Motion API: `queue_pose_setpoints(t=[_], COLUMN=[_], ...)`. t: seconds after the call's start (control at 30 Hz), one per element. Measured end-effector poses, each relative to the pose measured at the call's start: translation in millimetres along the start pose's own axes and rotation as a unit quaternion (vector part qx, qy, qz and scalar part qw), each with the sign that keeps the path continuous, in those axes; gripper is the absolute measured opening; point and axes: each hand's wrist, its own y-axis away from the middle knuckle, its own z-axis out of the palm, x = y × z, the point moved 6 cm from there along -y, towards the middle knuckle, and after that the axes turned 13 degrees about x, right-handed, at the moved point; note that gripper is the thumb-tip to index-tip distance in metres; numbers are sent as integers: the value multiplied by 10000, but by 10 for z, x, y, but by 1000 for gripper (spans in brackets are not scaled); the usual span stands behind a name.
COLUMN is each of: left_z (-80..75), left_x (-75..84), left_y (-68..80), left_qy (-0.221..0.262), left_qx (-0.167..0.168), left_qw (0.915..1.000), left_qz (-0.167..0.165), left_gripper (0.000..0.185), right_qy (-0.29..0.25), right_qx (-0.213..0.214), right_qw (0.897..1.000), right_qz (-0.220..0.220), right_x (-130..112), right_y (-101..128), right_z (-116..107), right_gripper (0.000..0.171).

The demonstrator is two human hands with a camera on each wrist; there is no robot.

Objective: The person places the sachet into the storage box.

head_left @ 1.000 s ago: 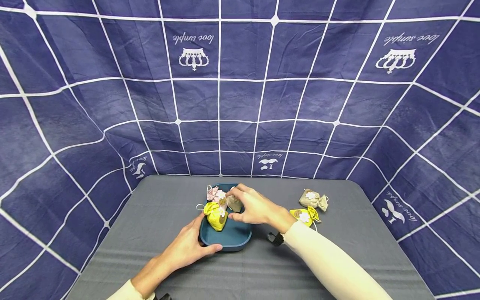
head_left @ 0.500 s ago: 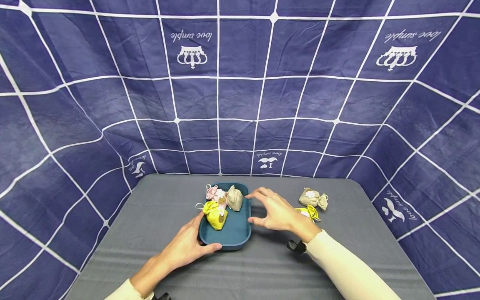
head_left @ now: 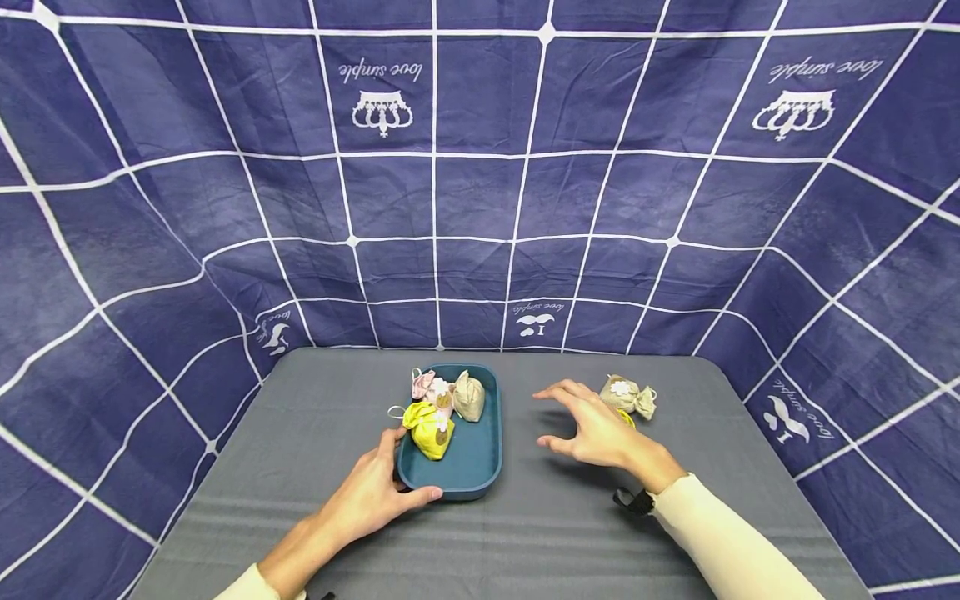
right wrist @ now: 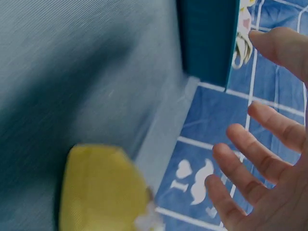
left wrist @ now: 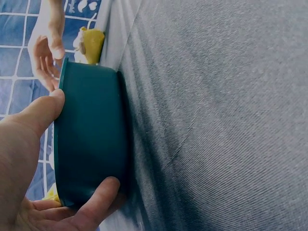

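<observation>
A teal tray sits mid-table and holds a yellow pouch, a pink pouch and a beige pouch. My left hand grips the tray's near left corner. In the left wrist view its thumb and a finger lie round the tray wall. My right hand hovers open and empty to the right of the tray. It mostly hides a second yellow pouch lying on the table. Another beige pouch lies just beyond that hand.
The grey table is enclosed at the back and on both sides by a navy cloth with a white grid. The table's far edge meets the cloth just behind the tray.
My right hand let go of the beige pouch in the tray and moved right, away from it, spreading open above the yellow pouch on the table. The left hand stayed on the tray.
</observation>
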Motion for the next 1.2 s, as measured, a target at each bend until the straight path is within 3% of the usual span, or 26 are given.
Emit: queue_pose_setpoints(t=[0.3,0.57,0.83,1.03,1.2], left_z=[-14,-19,7,29,37], left_x=[5,11,0,-30,-36], left_y=[29,31,38,52,56], left_qy=[-7,48,104,451,540], left_qx=[164,162,196,205,176], left_qw=[9998,9997,9996,9988,9984], left_qz=[148,175,157,-34,-20], left_gripper=[94,93,93,100,94], right_qy=[77,-130,117,139,124], right_qx=[135,117,55,-21,-48], right_qw=[9998,9998,9998,9998,9999], right_qz=[78,81,117,127,104], right_x=[259,509,742,838,865], right_y=[196,344,486,553,577], right_z=[-187,-244,-272,-264,-241], right_gripper=[69,75,81,80,77])
